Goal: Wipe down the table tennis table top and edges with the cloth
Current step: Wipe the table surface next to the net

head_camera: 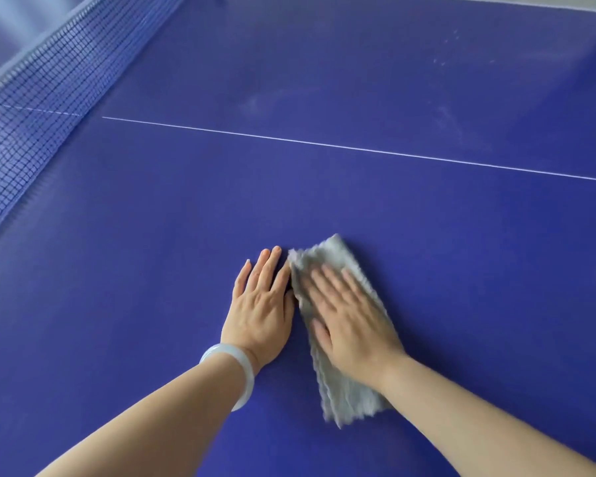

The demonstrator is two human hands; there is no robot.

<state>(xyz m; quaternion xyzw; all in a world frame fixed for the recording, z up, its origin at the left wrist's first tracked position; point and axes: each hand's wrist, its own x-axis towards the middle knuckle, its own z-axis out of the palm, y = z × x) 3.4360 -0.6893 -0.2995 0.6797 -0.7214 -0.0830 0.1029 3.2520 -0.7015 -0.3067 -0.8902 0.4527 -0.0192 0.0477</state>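
Grey cloth [338,325] (blue table [152,270], white line [358,150]).

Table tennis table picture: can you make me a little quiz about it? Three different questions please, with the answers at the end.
1. True or false: the right hand lies flat on the grey cloth.
2. The bracelet on the wrist of the left hand is: A red, B pale white, C black.
3. Fill in: the net stands at the ___ side of the picture, across the blue table.
Key: 1 true; 2 B; 3 left.
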